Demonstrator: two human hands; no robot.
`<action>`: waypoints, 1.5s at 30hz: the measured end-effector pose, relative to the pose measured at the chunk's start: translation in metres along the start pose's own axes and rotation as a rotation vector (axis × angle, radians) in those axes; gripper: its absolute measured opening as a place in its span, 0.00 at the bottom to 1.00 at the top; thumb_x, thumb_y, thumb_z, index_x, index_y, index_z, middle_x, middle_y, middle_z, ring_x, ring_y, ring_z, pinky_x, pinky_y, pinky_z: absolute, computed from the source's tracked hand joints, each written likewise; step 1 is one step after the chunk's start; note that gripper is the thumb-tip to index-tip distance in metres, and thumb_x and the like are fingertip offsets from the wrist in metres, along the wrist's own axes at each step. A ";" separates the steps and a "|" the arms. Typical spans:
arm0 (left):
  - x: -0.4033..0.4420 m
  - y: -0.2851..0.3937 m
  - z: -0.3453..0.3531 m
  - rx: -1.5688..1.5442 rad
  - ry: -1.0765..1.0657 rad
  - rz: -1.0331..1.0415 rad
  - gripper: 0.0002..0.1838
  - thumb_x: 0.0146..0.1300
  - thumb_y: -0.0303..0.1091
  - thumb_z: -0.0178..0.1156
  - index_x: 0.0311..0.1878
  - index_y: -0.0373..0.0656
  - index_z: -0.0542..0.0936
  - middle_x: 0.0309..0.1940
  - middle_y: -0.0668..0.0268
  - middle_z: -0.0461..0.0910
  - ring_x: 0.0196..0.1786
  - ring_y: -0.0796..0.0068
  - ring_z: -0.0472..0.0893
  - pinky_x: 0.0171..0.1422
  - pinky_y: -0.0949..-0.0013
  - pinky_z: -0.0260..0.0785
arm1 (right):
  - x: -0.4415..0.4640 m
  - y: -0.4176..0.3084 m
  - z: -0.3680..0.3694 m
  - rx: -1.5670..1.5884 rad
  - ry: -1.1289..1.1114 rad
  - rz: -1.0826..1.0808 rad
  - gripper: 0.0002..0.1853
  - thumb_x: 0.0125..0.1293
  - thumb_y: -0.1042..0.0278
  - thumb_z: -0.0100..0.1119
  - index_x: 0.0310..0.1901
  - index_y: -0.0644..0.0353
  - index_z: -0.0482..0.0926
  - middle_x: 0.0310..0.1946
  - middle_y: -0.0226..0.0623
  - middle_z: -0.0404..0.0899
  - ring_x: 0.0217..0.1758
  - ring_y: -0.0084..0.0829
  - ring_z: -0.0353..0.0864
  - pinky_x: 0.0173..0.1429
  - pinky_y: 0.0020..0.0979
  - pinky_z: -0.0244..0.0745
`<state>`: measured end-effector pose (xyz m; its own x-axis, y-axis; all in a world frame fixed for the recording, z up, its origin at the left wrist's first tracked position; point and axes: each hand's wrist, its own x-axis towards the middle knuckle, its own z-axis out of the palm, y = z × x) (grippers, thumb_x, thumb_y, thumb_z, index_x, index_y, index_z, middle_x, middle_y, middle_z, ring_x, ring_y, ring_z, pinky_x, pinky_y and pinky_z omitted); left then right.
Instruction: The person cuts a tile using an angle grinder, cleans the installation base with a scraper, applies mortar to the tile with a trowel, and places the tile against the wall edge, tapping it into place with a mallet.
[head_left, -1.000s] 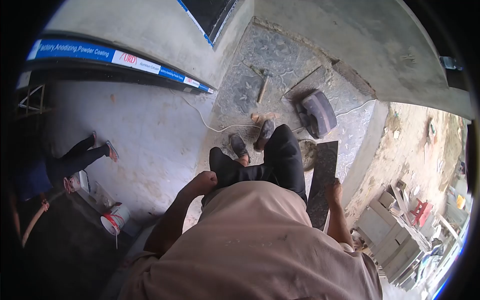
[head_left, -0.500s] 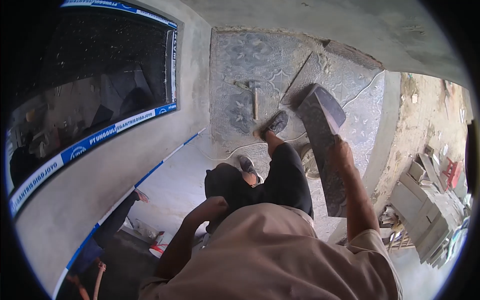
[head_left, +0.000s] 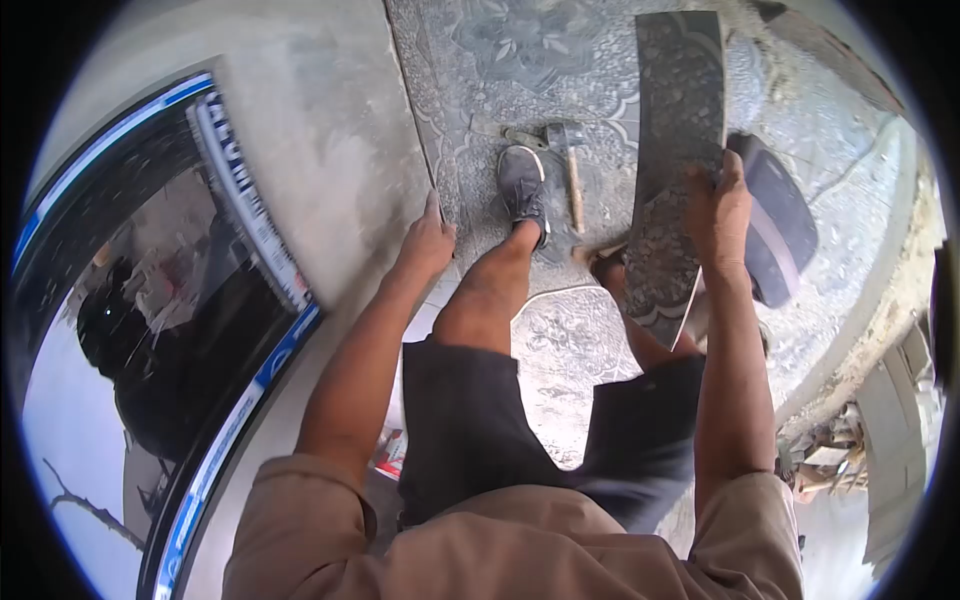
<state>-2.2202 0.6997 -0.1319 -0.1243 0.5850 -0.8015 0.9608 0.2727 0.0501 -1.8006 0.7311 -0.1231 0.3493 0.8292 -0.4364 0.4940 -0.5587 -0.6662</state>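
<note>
My right hand (head_left: 718, 215) grips the right edge of a long grey patterned tile strip (head_left: 680, 95), holding it up over the floor. My left hand (head_left: 428, 245) has its index finger stretched out at the base of the plastered wall (head_left: 310, 130), beside the dark joint along the tiled floor; it appears to hold nothing. A hammer (head_left: 574, 185) with a wooden handle lies on the floor between my hands, close to my grey shoe (head_left: 521, 185). A thin greenish tool (head_left: 522, 138) lies by the hammer's head. My other foot is partly hidden behind the strip.
To the right of the strip is a dark rounded object (head_left: 785, 220) with a pale band. A window (head_left: 160, 270) edged with blue-and-white tape is on the left. Stacked boards or tiles (head_left: 895, 440) and rubble (head_left: 825, 450) lie at the right, past the floor's edge.
I have stepped forward, closer to the wall corner and hammer. My left hand has moved from my thigh to the wall base. The tile strip is now more upright in my view.
</note>
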 end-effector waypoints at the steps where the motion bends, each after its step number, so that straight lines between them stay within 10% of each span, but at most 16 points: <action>1: 0.030 -0.012 0.018 0.012 -0.005 -0.019 0.43 0.72 0.37 0.58 0.82 0.33 0.48 0.57 0.35 0.81 0.63 0.35 0.79 0.69 0.46 0.71 | 0.014 0.021 0.028 0.012 -0.018 0.009 0.22 0.70 0.67 0.62 0.59 0.74 0.73 0.45 0.70 0.82 0.53 0.69 0.81 0.56 0.50 0.77; 3: 0.094 -0.032 0.049 -0.018 -0.054 -0.125 0.51 0.72 0.38 0.57 0.83 0.34 0.31 0.59 0.29 0.78 0.64 0.31 0.77 0.71 0.45 0.69 | 0.045 0.071 0.081 -0.037 0.132 -0.028 0.24 0.71 0.64 0.64 0.60 0.75 0.75 0.48 0.68 0.83 0.55 0.65 0.83 0.58 0.46 0.77; 4: 0.118 -0.045 0.068 -0.016 0.020 -0.106 0.54 0.70 0.32 0.59 0.82 0.35 0.28 0.53 0.44 0.83 0.56 0.47 0.83 0.66 0.54 0.72 | 0.061 0.094 0.102 -0.053 0.148 -0.078 0.25 0.71 0.63 0.65 0.61 0.74 0.76 0.50 0.66 0.83 0.57 0.60 0.84 0.60 0.44 0.76; 13: 0.178 -0.071 0.113 -0.168 0.440 0.070 0.53 0.66 0.23 0.60 0.82 0.29 0.32 0.38 0.55 0.81 0.39 0.58 0.81 0.48 0.60 0.76 | 0.147 0.206 0.177 0.258 0.084 0.062 0.28 0.73 0.59 0.67 0.65 0.74 0.76 0.54 0.47 0.85 0.57 0.30 0.82 0.65 0.30 0.72; 33: 0.187 -0.074 0.097 -0.089 0.487 0.024 0.45 0.65 0.28 0.65 0.78 0.21 0.51 0.29 0.55 0.81 0.30 0.59 0.81 0.40 0.57 0.75 | 0.228 0.219 0.211 0.414 0.100 0.071 0.46 0.70 0.51 0.69 0.76 0.78 0.60 0.74 0.63 0.67 0.78 0.46 0.68 0.80 0.38 0.59; 35: 0.182 -0.073 0.094 -0.116 0.431 -0.011 0.43 0.66 0.29 0.63 0.77 0.22 0.53 0.31 0.49 0.83 0.35 0.46 0.84 0.44 0.49 0.75 | 0.229 0.220 0.212 0.400 0.065 0.058 0.45 0.70 0.51 0.68 0.76 0.77 0.61 0.74 0.61 0.68 0.77 0.46 0.69 0.79 0.38 0.60; 42: 0.180 -0.078 0.098 -0.150 0.465 0.048 0.42 0.66 0.28 0.64 0.77 0.23 0.54 0.32 0.49 0.83 0.35 0.48 0.84 0.46 0.51 0.76 | 0.246 0.226 0.213 0.064 0.145 0.039 0.40 0.61 0.48 0.73 0.67 0.70 0.76 0.57 0.60 0.84 0.62 0.50 0.84 0.67 0.38 0.75; 45: 0.184 -0.078 0.102 -0.152 0.517 0.092 0.43 0.65 0.26 0.66 0.78 0.22 0.54 0.29 0.60 0.79 0.31 0.68 0.78 0.40 0.61 0.75 | 0.247 0.223 0.214 -0.045 0.257 -0.006 0.34 0.59 0.46 0.76 0.61 0.61 0.80 0.48 0.57 0.88 0.55 0.51 0.87 0.62 0.43 0.78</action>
<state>-2.2927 0.7082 -0.3445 -0.1839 0.9006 -0.3939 0.9316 0.2875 0.2222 -1.7744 0.8149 -0.5094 0.5342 0.8042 -0.2606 0.5294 -0.5586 -0.6385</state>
